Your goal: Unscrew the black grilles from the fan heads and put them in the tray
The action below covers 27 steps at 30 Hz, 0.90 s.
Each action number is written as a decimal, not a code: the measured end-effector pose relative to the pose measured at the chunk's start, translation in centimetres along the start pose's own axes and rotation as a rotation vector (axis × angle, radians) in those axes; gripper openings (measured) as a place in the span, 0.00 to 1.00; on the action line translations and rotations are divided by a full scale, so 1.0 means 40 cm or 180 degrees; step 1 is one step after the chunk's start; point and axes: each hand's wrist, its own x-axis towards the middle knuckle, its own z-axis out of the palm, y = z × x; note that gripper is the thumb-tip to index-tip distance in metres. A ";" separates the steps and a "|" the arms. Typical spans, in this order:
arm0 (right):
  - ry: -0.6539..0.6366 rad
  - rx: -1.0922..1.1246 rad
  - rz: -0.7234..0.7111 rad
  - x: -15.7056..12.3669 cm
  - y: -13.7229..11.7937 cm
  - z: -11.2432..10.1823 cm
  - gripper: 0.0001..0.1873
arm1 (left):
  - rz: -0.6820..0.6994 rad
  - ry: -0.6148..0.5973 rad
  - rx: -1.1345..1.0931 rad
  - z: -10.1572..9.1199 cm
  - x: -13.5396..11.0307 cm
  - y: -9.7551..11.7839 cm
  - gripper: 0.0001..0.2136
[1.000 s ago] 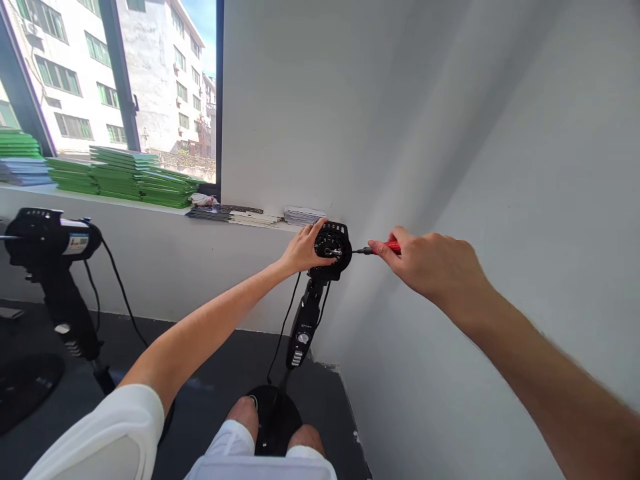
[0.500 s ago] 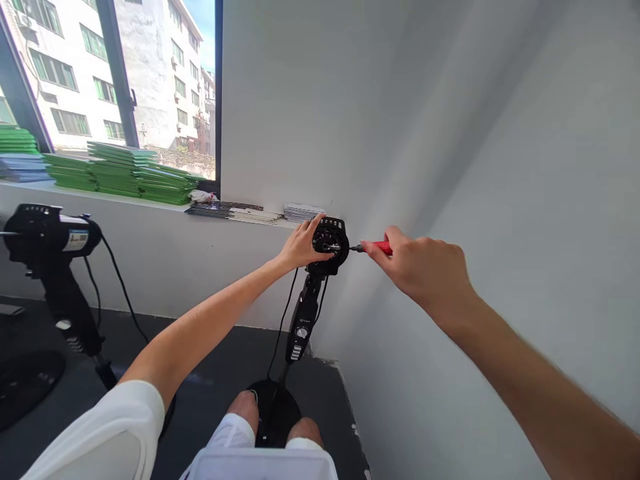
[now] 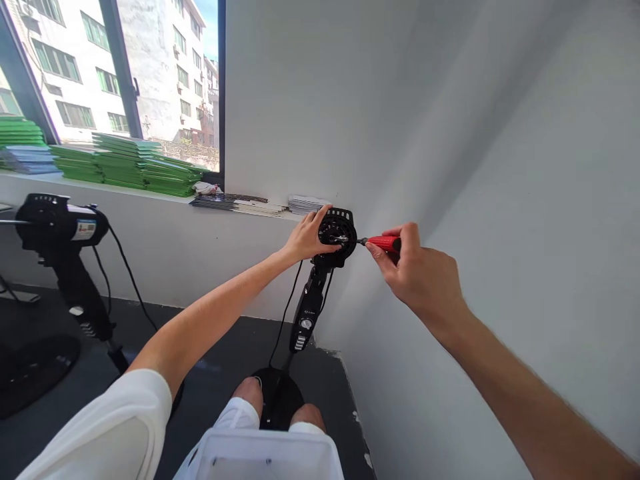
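Observation:
A black pedestal fan without blades or grille stands between my knees; its motor head (image 3: 345, 259) faces me. My left hand (image 3: 306, 237) grips the head from the left, thumb across the front and fingers over the top. In my right hand (image 3: 417, 263) is a red-handled screwdriver (image 3: 381, 243), held level. Its tip meets the right rim of the head; whether it sits in a screw is too small to tell. Below the head runs the fan's control column (image 3: 305, 320) with a silver knob, down to a round black base (image 3: 275, 400).
A second bladeless fan (image 3: 60, 227) stands to the left. Green stacks of booklets (image 3: 120, 163) and flat dark and white sheets (image 3: 240, 203) lie along the window sill. A white plastic bin (image 3: 270, 453) is at my lap. Close on the right rises a wall (image 3: 525, 233).
The view has shifted slightly. My right fingers have changed their hold on the screwdriver handle, showing more of it. My left hand stays on the fan head.

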 end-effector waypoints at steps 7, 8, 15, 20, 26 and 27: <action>0.1297 0.0924 0.0303 -0.232 -0.006 0.001 0.20 | 0.0283 0.0122 -0.0788 -0.002 -0.214 -0.082 0.45; 0.1324 0.1135 0.0425 -0.288 -0.012 0.011 0.18 | 0.0191 0.0219 -0.0860 0.002 -0.307 -0.091 0.41; -0.0340 0.3597 0.1651 -0.724 -0.070 0.198 0.08 | -0.1055 -0.1593 -0.0373 0.022 -1.050 -0.048 0.14; -0.1196 0.3259 0.0229 -0.937 -0.124 0.346 0.05 | -0.1197 -0.3364 0.0435 0.069 -1.255 -0.008 0.28; -0.1228 0.3304 -0.0496 -0.980 -0.169 0.376 0.07 | -0.0858 -0.3482 0.0632 0.133 -1.258 0.014 0.31; -0.1224 0.3299 -0.0543 -0.978 -0.169 0.374 0.07 | -0.0820 -0.3497 0.0642 0.136 -1.254 0.017 0.32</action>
